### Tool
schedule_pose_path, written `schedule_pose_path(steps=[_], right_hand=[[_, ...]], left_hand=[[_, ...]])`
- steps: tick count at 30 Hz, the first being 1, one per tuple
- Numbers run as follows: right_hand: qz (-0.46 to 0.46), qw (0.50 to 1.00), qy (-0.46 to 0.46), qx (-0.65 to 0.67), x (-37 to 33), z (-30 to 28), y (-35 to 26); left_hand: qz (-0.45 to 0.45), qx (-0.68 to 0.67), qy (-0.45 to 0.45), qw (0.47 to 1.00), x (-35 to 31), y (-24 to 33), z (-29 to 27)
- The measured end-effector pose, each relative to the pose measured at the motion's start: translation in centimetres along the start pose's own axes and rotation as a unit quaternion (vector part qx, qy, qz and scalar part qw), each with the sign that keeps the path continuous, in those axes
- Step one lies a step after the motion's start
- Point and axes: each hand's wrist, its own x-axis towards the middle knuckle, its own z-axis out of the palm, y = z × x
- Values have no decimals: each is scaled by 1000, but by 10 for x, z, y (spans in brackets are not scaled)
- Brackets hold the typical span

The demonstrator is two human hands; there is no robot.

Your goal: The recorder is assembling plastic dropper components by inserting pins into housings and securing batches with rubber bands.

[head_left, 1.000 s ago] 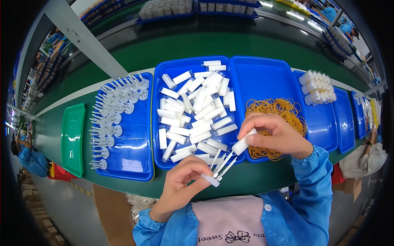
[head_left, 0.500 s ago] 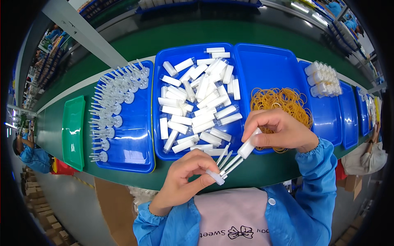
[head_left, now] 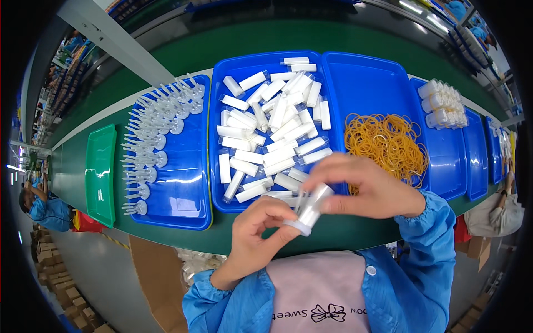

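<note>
Between finger and thumb, my left hand (head_left: 261, 230) pinches the disc of a clear pronged plastic base (head_left: 300, 226), its prongs pointing up and away. A white tube with clear ends (head_left: 315, 204) stands low against that disc, tilted. My right hand (head_left: 369, 188) is closed around this tube, thumb on its right side and fingers over its upper end. Motion smears the right fingers, and they partly hide the tube and prongs. Beyond both hands lies a blue tray (head_left: 217, 111) holding many loose white tubes (head_left: 280, 158).
More pronged bases (head_left: 161, 141) stand in rows in the left blue tray (head_left: 186, 202), beside a green tray (head_left: 100, 188). Orange rubber bands (head_left: 386, 150) are heaped in the right blue tray (head_left: 361, 75). Farther right sit bundled white tubes (head_left: 443, 104). Other people work at both sides.
My right hand has moved left and down, bringing the tube from the prong tips down to the disc. My left hand keeps its pinch on the base. The view has shifted slightly.
</note>
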Motion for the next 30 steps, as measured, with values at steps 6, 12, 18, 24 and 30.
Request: schedule_pose_path(steps=[6,12,18,24,30], right_hand=[[-46,924,81,-370,19,-3,28],[-65,858,54,-506,22,22,56],[25,988,150,19,28,-10,27],[134,937,157,282,22,-13,16],[110,945,109,288,21,-2,18]], left_hand=[[32,10,76,997,-1,5,-18],[8,-19,143,989,-8,0,-22],[105,145,112,977,-8,1,-23],[172,248,55,952,1,12,-6],[196,291,39,936,9,17,1]])
